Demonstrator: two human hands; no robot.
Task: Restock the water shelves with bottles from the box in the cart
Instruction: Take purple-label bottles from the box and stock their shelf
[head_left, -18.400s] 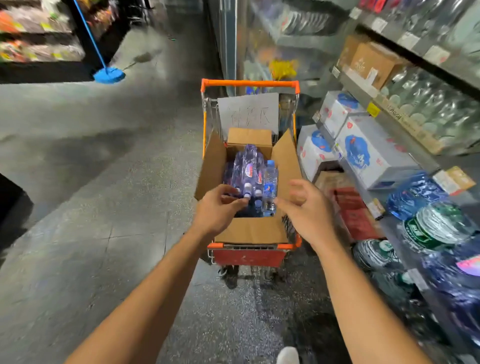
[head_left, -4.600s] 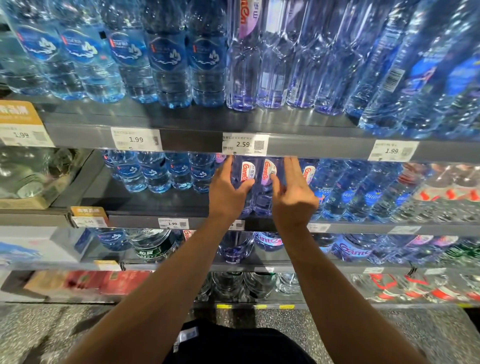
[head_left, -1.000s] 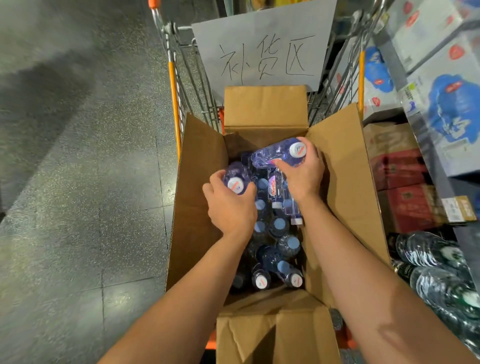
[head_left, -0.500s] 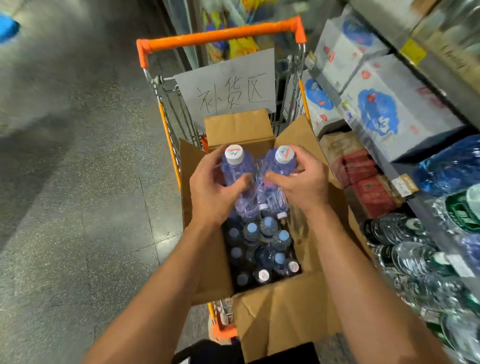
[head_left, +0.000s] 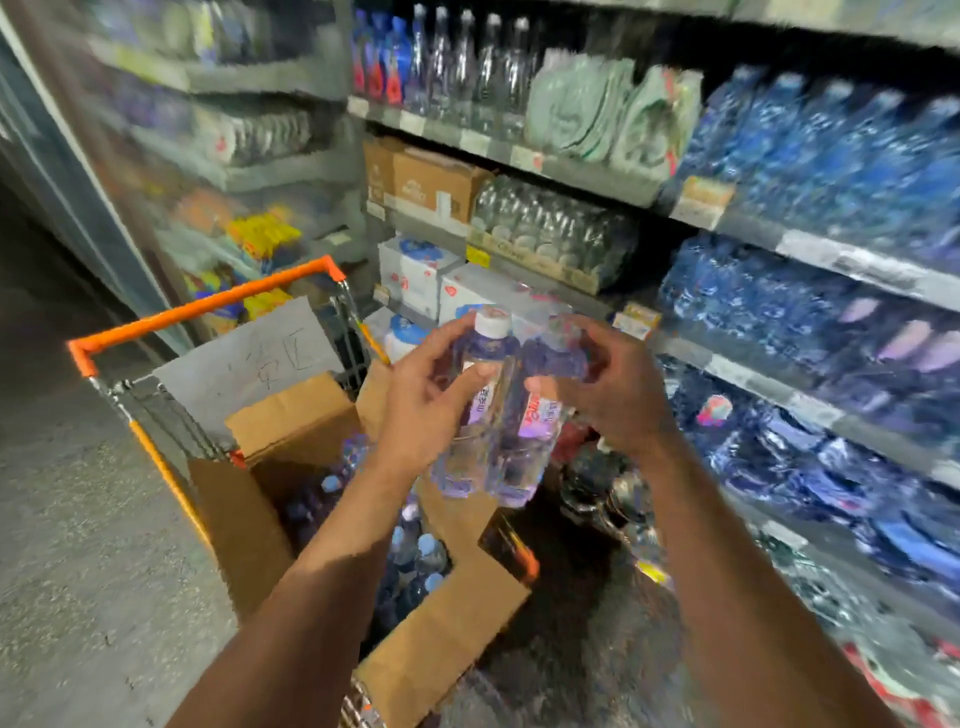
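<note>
My left hand (head_left: 423, 402) grips a clear purple-labelled water bottle (head_left: 480, 415) with a white cap, held upright in front of me. Pressed against it on the right is a second bottle (head_left: 535, 431), held by my right hand (head_left: 615, 395). Both bottles hang in the air above and right of the open cardboard box (head_left: 249, 525), which sits in the orange-handled cart (head_left: 202, 306) and holds several more bottles (head_left: 415, 556). The water shelves (head_left: 810, 249) rise to my right, blurred by motion.
A handwritten paper sign (head_left: 244, 358) hangs on the cart's far end. White cartons (head_left: 421, 270) and brown boxes (head_left: 426, 182) sit on the shelves behind the cart. A glass-door cooler (head_left: 208, 156) stands beyond it. Speckled floor (head_left: 78, 519) lies to the left.
Both hands have lifted their bottles up out of the box and carried them right, toward the shelves. My view has swung from the cart to the shelving.
</note>
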